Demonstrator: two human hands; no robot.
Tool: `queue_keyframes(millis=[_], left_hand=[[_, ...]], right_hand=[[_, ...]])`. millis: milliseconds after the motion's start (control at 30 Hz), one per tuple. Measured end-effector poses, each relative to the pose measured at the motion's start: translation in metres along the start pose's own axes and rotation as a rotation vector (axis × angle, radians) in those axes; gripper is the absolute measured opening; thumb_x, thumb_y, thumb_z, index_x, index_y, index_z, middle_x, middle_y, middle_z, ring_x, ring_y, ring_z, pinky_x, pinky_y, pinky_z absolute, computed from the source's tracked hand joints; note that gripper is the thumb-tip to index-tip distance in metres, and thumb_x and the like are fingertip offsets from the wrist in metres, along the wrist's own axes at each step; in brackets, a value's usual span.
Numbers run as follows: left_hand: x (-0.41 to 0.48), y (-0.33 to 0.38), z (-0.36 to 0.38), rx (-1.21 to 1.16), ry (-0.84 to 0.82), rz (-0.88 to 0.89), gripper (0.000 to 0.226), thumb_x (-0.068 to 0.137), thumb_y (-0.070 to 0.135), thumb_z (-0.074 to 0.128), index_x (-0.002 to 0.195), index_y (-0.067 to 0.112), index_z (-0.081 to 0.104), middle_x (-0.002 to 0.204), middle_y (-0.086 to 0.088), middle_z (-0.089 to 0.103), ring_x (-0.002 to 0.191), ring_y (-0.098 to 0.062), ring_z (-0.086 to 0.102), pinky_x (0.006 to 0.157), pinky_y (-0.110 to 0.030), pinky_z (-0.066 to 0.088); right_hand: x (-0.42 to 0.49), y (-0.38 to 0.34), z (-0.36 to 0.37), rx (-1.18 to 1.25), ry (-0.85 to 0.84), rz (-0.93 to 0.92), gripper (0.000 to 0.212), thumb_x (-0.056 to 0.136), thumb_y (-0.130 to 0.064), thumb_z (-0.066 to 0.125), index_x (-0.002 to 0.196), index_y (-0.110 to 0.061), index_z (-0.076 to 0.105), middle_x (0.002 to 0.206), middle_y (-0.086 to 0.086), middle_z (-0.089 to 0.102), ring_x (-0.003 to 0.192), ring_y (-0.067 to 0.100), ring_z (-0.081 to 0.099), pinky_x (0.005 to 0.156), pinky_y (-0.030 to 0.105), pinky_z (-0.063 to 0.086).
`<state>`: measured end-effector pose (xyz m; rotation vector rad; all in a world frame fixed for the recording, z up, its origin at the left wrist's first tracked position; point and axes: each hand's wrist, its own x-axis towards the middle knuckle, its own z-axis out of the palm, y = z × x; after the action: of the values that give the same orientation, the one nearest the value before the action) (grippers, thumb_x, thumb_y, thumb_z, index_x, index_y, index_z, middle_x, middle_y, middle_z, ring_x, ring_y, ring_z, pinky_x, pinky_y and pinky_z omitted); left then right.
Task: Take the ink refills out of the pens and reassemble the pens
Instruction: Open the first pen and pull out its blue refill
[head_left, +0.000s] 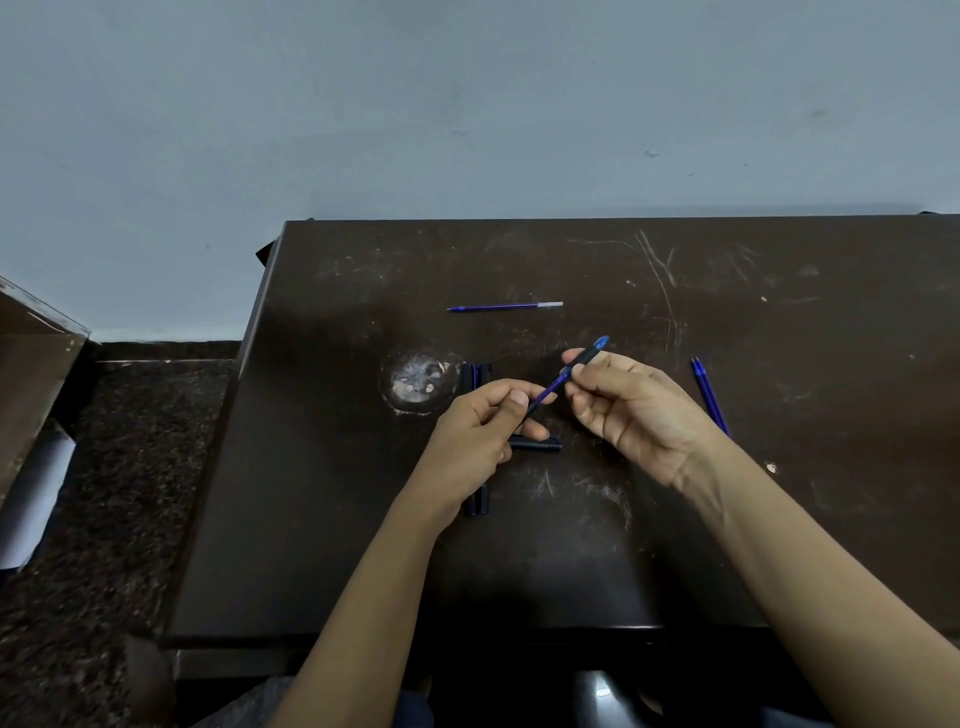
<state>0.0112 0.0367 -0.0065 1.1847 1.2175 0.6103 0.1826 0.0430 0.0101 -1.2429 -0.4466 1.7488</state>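
A pale blue-grey wall (467, 104) fills the upper half of the view, and below it a dark brown scratched surface (779, 519) runs off the right edge, so its full width is cut off. A dark speckled floor (130, 467) lies to the left, with a brown box-like thing (31, 364) and a white sheet (36, 499) partly cut by the left edge; what they are is hard to tell.

Both forearms reach in from the bottom. The right hand (639, 410) holds the upper, black part of a pen (571, 371) between thumb and fingers, its blue end cap pointing up and to the right. The left hand (478, 436) has its grip pinched on the pen's lower blue part, thumb on top; the pen's tip is hidden behind the fingers. The pen is held in the air above the middle of the surface, slanted.

Under the left hand lie dark pens (477, 376) side by side, their middles covered by the hand and wrist, so their number is unclear. A short dark pen piece (540, 444) lies crosswise just beside the left fingers. A round worn pale patch (418, 382) marks the surface left of the pens.

Two blue refills (706, 395) lie together on the right, their near ends hidden behind the right wrist. One more blue refill (504, 307) lies alone farther back, well apart from the hands.
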Motion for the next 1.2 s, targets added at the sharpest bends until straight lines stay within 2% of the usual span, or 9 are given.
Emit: queue_keyframes(millis=[133,267,433,533,667,833,1033,1133,1200], left_hand=[[0.0011,0.0001,0.0019,-0.004,0.01,-0.056,0.028,0.102,0.029,0.042,0.112,0.022,0.067,0.077,0.005,0.068,0.047,0.002,0.042,0.044,-0.01,0.033],[0.0024,0.0003,0.0054,-0.041,0.012,-0.103,0.028,0.1,0.02,0.044,0.102,0.016,0.072,0.079,0.001,0.071,0.054,0.0,0.047,0.047,-0.013,0.038],[0.002,-0.0013,0.0041,-0.062,0.029,-0.058,0.022,0.097,0.018,0.052,0.093,0.015,0.073,0.077,-0.002,0.072,0.057,-0.002,0.057,0.05,-0.015,0.043],[0.0004,-0.0005,0.003,-0.034,0.028,-0.042,0.013,0.095,0.026,0.056,0.1,0.024,0.068,0.082,0.001,0.073,0.053,-0.001,0.055,0.047,-0.015,0.041],[0.0015,-0.0014,0.0036,0.038,0.063,-0.023,0.018,0.097,0.031,0.052,0.107,0.027,0.067,0.082,0.006,0.074,0.056,0.008,0.053,0.062,-0.017,0.04],[0.0016,0.0002,0.0052,-0.042,0.084,-0.048,0.027,0.097,0.018,0.048,0.095,0.014,0.075,0.079,0.0,0.073,0.054,0.002,0.052,0.052,-0.012,0.041],[0.0004,-0.0023,0.0015,0.004,0.108,0.03,0.01,0.09,0.021,0.065,0.098,0.024,0.07,0.083,0.003,0.072,0.056,0.002,0.056,0.051,-0.015,0.043],[0.0006,-0.0034,0.001,0.056,0.13,0.08,0.012,0.089,0.027,0.066,0.1,0.028,0.069,0.081,0.007,0.071,0.062,0.005,0.059,0.059,-0.014,0.045],[0.0019,-0.0038,0.0032,0.079,0.124,0.07,0.018,0.094,0.028,0.058,0.107,0.025,0.07,0.085,0.008,0.074,0.066,0.009,0.059,0.069,-0.016,0.045]], right_hand=[[-0.0002,0.0004,-0.0003,-0.065,0.006,0.0,0.015,0.085,0.0,0.06,0.097,-0.005,0.068,0.069,0.002,0.061,0.059,0.004,0.058,0.06,0.013,0.052],[-0.0022,0.0043,0.0019,-0.165,-0.028,0.024,0.021,0.085,0.0,0.061,0.105,0.001,0.066,0.07,0.002,0.062,0.061,0.004,0.06,0.062,0.013,0.052],[-0.002,0.0053,0.002,-0.193,-0.035,0.035,0.014,0.084,-0.002,0.062,0.097,-0.003,0.068,0.068,0.001,0.061,0.062,0.004,0.059,0.063,0.013,0.051],[-0.0018,0.0041,0.0011,-0.169,-0.035,0.032,0.019,0.084,-0.001,0.062,0.102,0.0,0.067,0.07,0.003,0.062,0.062,0.004,0.059,0.062,0.013,0.051],[-0.0008,0.0048,0.0011,-0.165,-0.033,0.027,0.019,0.082,-0.002,0.064,0.1,0.0,0.067,0.074,0.002,0.062,0.066,0.005,0.057,0.062,0.013,0.051],[0.0012,0.0035,-0.0009,-0.158,-0.012,0.004,0.014,0.082,-0.003,0.065,0.094,-0.007,0.07,0.073,0.0,0.062,0.066,0.004,0.057,0.061,0.012,0.051],[0.0007,0.0031,-0.0026,-0.162,-0.031,-0.01,0.018,0.081,-0.002,0.065,0.099,-0.001,0.068,0.072,-0.005,0.066,0.067,0.003,0.058,0.062,0.011,0.051],[0.0,0.0031,-0.0016,-0.168,-0.036,-0.016,0.024,0.081,-0.002,0.065,0.105,0.005,0.065,0.072,-0.008,0.069,0.067,0.003,0.06,0.062,0.012,0.051],[0.0001,0.0032,-0.0015,-0.165,-0.028,-0.023,0.019,0.082,-0.002,0.064,0.101,0.0,0.067,0.071,-0.005,0.069,0.065,0.003,0.061,0.062,0.011,0.051]])
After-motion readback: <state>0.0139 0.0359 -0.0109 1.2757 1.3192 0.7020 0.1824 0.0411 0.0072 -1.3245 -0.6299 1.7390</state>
